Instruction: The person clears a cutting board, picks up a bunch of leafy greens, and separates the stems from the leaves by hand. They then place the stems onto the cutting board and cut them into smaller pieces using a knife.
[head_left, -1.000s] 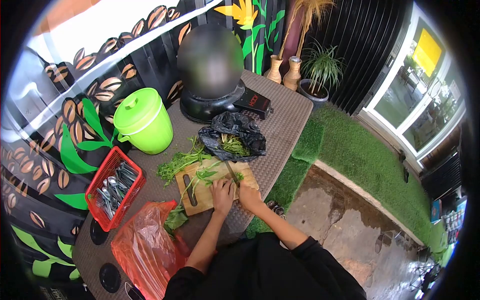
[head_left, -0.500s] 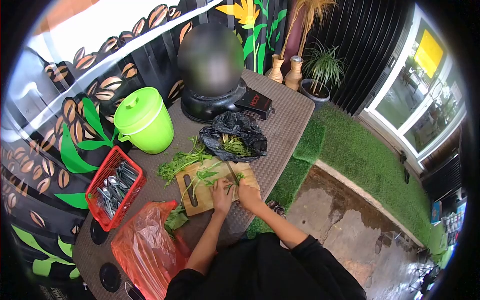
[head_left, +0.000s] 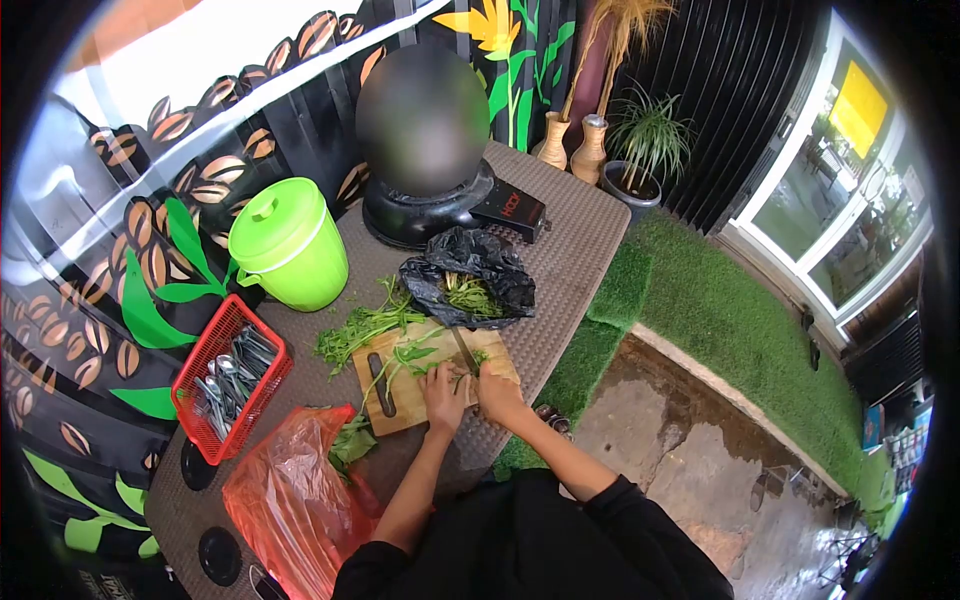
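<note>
A wooden cutting board (head_left: 405, 410) with a slotted handle lies on the brown woven-look table. My left hand (head_left: 444, 394) presses green stems (head_left: 408, 358) against the board, its fingers closed round them. Close by on the right, my right hand (head_left: 497, 392) is wrapped round the handle of a knife (head_left: 466, 350), whose blade points away over the board. Small cut greens (head_left: 480, 356) lie beside the blade. More leafy stems (head_left: 365, 331) spread past the board's far left corner. Behind the board sits an open black plastic bag (head_left: 430, 275) with greens inside.
A lidded green bucket (head_left: 300, 250), a red basket (head_left: 222, 443) of cutlery and a crumpled red plastic bag (head_left: 290, 500) stand along the left. Leaves (head_left: 350, 443) lie beside the red bag. A black helmet-like object (head_left: 415, 215) and a black box (head_left: 510, 208) are at the back.
Both hands keep nearly the same place and grip. The whole view has shifted very slightly.
</note>
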